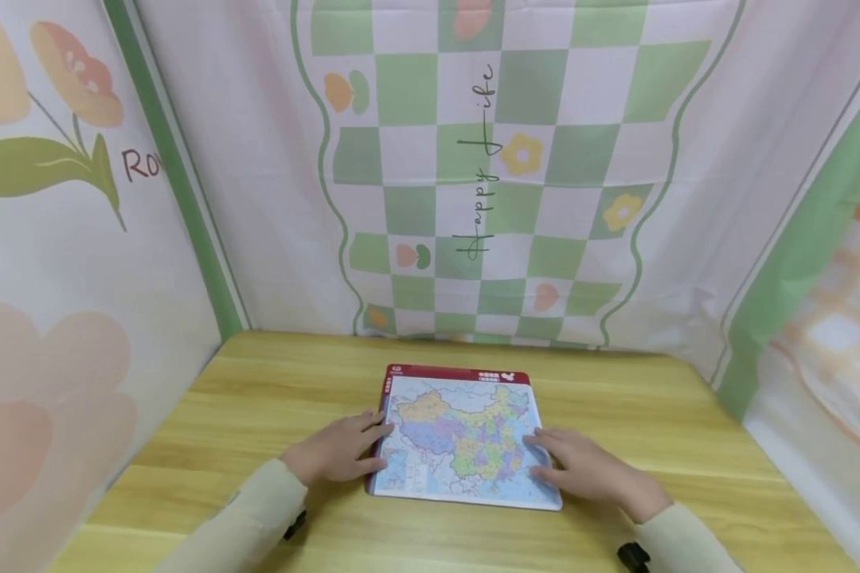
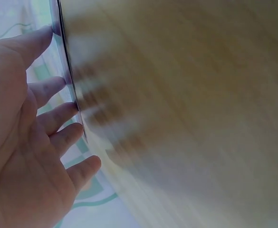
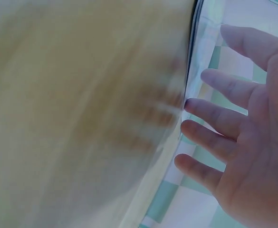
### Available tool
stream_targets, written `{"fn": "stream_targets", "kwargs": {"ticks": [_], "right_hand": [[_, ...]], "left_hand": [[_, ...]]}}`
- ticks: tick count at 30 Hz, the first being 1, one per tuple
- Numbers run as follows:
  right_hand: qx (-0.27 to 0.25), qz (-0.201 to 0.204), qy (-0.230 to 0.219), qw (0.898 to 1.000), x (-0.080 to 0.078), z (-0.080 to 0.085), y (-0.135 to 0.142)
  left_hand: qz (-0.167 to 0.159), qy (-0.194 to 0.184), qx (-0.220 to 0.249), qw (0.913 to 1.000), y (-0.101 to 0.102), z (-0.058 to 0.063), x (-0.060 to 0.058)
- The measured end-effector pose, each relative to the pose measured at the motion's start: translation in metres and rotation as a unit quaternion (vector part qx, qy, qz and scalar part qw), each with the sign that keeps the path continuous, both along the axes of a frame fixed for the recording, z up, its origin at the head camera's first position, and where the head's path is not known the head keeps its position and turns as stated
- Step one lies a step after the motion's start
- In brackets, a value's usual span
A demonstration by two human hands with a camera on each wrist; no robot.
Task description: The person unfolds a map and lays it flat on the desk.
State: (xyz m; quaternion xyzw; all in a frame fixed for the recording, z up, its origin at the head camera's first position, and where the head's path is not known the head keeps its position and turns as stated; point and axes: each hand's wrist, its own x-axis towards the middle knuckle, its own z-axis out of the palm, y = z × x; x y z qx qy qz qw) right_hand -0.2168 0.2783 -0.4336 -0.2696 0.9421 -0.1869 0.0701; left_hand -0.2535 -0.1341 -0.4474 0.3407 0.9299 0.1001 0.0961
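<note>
A thin, flat map of China (image 1: 466, 438) with rounded corners and a red top border lies face up on the table. At its left edge, the fingertips of my left hand (image 1: 338, 450) touch it, with fingers spread and fairly straight. My right hand (image 1: 591, 469) is at the opposite edge, its thumb and forefinger tips over the border. Both wrist views show the map almost edge-on, as a thin dark-edged strip beside the left hand (image 2: 32, 137) and the right hand (image 3: 253, 137). Neither set of fingers is curled round it.
A wood-grain table (image 1: 258, 382) extends around the map on all sides. Behind it hangs a checkered green and white curtain (image 1: 466, 159). A flowered cloth wall (image 1: 57, 278) stands at the left, and another cloth (image 1: 831, 318) at the right.
</note>
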Motion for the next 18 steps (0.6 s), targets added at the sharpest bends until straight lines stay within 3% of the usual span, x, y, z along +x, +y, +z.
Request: {"fn": "stream_targets", "kwargs": {"ticks": [8, 18], "right_hand": [[0.0, -0.023, -0.032, 0.999, 0.0, 0.004, -0.006], [0.002, -0.03, -0.038, 0.999, -0.013, 0.006, -0.005]], "left_hand": [[-0.011, 0.001, -0.005, 0.9999, -0.001, 0.001, 0.002], [-0.033, 0.02, 0.017, 0.9991, 0.003, 0.003, 0.004]]}}
